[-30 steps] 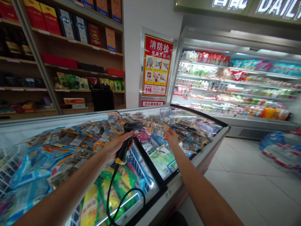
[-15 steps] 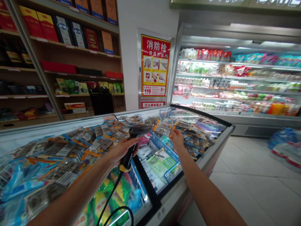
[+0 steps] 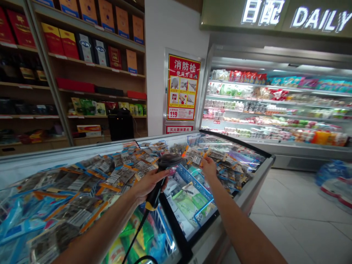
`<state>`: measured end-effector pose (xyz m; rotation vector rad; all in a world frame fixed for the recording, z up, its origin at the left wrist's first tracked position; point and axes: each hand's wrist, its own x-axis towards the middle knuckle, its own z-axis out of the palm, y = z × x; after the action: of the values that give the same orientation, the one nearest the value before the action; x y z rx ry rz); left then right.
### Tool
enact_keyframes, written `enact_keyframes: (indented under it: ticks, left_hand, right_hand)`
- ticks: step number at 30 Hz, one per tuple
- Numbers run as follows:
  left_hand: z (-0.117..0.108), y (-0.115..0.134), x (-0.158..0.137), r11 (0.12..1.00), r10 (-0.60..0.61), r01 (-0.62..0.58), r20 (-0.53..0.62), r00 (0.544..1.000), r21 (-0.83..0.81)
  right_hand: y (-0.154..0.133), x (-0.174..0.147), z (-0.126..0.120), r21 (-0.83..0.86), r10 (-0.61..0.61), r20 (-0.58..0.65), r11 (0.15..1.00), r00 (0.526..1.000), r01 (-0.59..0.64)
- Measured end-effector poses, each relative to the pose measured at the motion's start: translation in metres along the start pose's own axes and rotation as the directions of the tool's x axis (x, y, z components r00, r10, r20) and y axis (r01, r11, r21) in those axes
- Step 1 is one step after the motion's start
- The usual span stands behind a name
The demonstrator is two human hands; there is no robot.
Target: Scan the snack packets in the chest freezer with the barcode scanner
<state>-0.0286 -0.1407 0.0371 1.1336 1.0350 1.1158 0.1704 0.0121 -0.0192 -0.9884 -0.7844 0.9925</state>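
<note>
Apparently scanning is the step in hand — the left hand (image 3: 150, 183) grips the scanner (image 3: 168, 160), the right hand (image 3: 209, 169) pinches a packet (image 3: 192, 154) by its edge (over the freezer (image 3: 256, 179)) — and the next move seems to call for lining up scanner and label (image 3: 197, 160).

Some fingers of the left hand (image 3: 149, 183) are hidden behind the barcode scanner (image 3: 156, 189), whose cable (image 3: 137, 231) is cut off by the bottom edge. One end of the flat packet (image 3: 194, 157) is covered by the right hand (image 3: 209, 168) — its label print is too blurred to be read. The plastic-wrapped packs (image 3: 336, 190) are blurred and cropped at right, and the fire-hydrant poster's (image 3: 182, 88) finest print is too small.
</note>
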Motion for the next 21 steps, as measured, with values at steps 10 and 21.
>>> enact_keyframes:
  ticks: [10,21]
  left_hand:
    - [-0.002,0.003,0.003,0.997,0.021,-0.023,-0.027,0.999,-0.075]
    - [0.006,0.006,0.018,0.997,0.024,-0.024,-0.012,1.000,-0.072]
  right_hand:
    - [-0.018,0.002,-0.007,-0.124,-0.003,-0.072,0.992,0.997,-0.006]
    - [-0.013,0.009,-0.008,-0.089,-0.076,-0.082,0.994,0.994,0.069]
